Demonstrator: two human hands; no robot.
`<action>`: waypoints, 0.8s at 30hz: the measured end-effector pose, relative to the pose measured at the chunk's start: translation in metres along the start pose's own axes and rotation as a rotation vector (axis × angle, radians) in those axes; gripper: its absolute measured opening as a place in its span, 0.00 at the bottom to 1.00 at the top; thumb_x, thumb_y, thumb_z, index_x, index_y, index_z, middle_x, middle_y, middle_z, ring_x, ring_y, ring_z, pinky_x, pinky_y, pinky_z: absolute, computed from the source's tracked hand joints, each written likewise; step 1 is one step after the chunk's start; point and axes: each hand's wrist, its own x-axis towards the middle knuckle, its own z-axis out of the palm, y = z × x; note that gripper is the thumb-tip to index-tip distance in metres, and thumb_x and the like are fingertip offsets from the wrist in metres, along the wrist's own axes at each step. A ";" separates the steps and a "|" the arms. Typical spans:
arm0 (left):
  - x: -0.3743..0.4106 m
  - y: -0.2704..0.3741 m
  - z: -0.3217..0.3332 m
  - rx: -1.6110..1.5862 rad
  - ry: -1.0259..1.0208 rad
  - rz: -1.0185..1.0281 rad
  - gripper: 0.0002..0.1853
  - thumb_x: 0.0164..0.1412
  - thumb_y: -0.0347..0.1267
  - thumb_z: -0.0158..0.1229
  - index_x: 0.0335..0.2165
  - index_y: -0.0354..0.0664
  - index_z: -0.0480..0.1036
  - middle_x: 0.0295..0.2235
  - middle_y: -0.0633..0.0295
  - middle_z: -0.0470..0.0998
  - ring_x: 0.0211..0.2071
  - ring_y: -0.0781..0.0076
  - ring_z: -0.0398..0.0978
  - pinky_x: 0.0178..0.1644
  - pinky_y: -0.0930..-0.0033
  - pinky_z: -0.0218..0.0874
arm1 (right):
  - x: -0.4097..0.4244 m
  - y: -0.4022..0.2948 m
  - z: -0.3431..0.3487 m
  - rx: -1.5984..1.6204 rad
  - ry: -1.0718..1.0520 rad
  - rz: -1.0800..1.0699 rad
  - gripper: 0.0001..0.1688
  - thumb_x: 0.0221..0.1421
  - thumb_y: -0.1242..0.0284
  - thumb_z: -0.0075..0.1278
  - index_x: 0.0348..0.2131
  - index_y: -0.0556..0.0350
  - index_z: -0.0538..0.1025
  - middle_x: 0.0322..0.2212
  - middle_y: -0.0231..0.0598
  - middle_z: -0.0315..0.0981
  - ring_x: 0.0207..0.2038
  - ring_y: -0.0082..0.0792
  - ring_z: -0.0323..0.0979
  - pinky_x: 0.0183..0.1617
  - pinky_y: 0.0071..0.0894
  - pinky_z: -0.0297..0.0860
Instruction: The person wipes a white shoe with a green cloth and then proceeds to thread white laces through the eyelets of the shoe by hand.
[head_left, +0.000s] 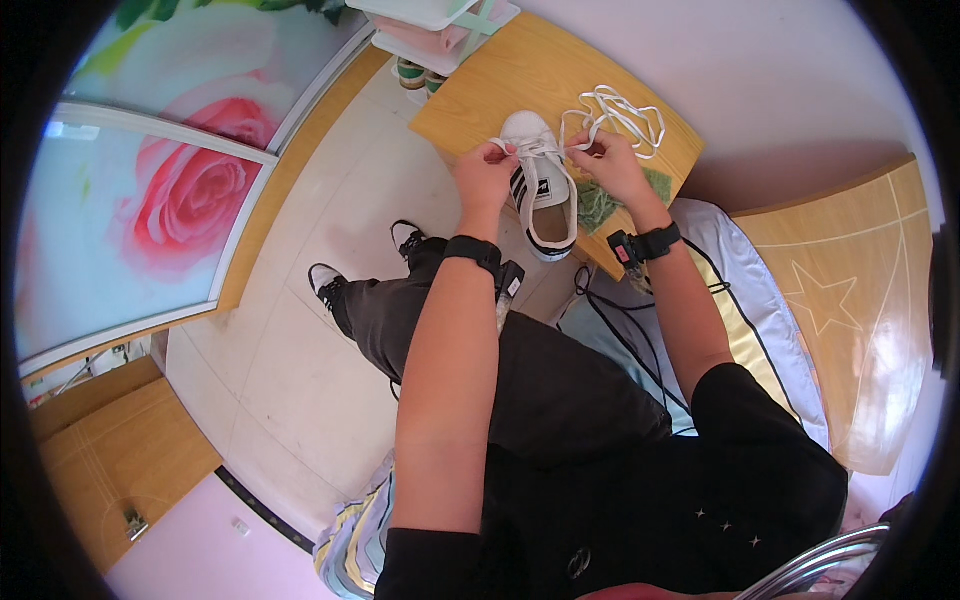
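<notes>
A white sneaker (548, 182) with black side stripes rests on a wooden bedside table (480, 94), its toe pointing away from me and its heel at the near edge. White lace crosses its upper part. My left hand (486, 171) pinches one lace end at the shoe's left side. On the other side my right hand (611, 166) grips a white shoelace (564, 129) between thumb and fingers. A loose loop of white lace (634, 120) lies on the tabletop beyond my right hand. Under my right wrist is a green patterned cloth or packet (596, 206).
A white shelf rack (442, 52) with shoes (412, 74) on it stands left of the table. To the right are a bed (731, 247) and a wooden headboard (847, 300). Black cords (626, 319) hang near my leg. Sliding doors with rose prints (172, 195) line the left.
</notes>
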 end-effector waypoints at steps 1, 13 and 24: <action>0.001 0.001 0.000 0.017 0.001 0.002 0.06 0.53 0.23 0.67 0.33 0.36 0.81 0.27 0.62 0.82 0.27 0.78 0.79 0.32 0.76 0.69 | 0.001 -0.002 0.002 0.022 0.001 -0.002 0.10 0.57 0.73 0.59 0.37 0.61 0.79 0.26 0.32 0.78 0.28 0.19 0.74 0.32 0.22 0.70; 0.002 0.002 0.008 0.271 -0.037 0.076 0.06 0.52 0.26 0.68 0.32 0.39 0.82 0.26 0.62 0.83 0.27 0.78 0.78 0.35 0.74 0.68 | 0.000 -0.010 0.011 0.247 0.100 -0.050 0.09 0.60 0.74 0.55 0.38 0.63 0.79 0.28 0.33 0.79 0.29 0.19 0.75 0.34 0.20 0.70; 0.001 0.000 0.003 0.328 -0.141 0.086 0.14 0.48 0.32 0.71 0.34 0.36 0.81 0.26 0.61 0.82 0.27 0.73 0.78 0.36 0.71 0.70 | -0.001 -0.016 0.001 -0.150 0.055 -0.060 0.08 0.57 0.74 0.56 0.35 0.62 0.78 0.22 0.30 0.74 0.26 0.18 0.70 0.31 0.23 0.68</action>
